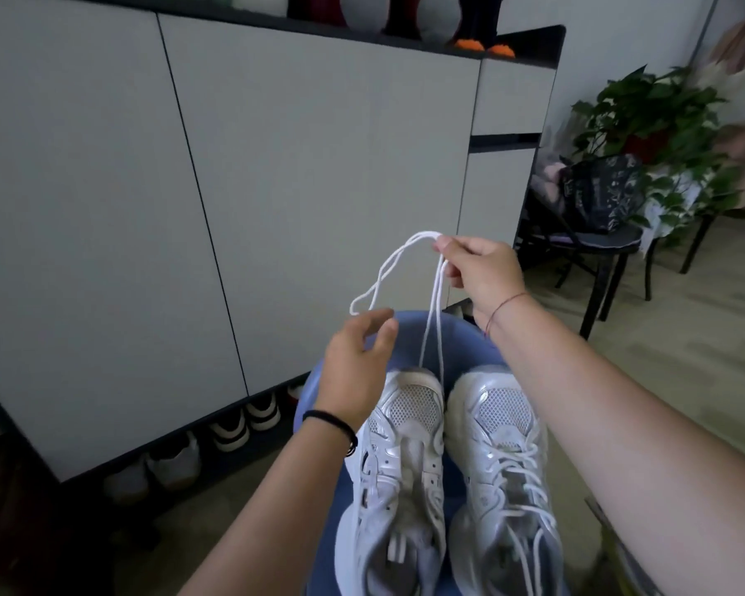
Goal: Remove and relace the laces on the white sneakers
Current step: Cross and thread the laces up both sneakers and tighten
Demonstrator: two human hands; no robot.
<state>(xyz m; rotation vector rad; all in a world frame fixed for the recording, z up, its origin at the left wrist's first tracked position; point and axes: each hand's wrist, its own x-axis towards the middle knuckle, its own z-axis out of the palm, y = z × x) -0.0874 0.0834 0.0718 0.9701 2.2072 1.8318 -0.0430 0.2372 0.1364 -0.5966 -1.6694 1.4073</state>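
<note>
Above the unlaced sneaker (405, 423): lace (438, 311), pinched in right hand (478, 268), strands dropping toe-ward.
Left hand (358, 372) nearer the free loop (352, 306), just beside its fingertips (384, 314); fingers relaxed, holding nothing.

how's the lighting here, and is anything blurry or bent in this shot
Head view: dim, flat indoor light, brighter on the floor at right; the wide lens bows the cabinet edges; the left hand looks slightly smeared, while the white lace and the sneakers read clearly.
</note>
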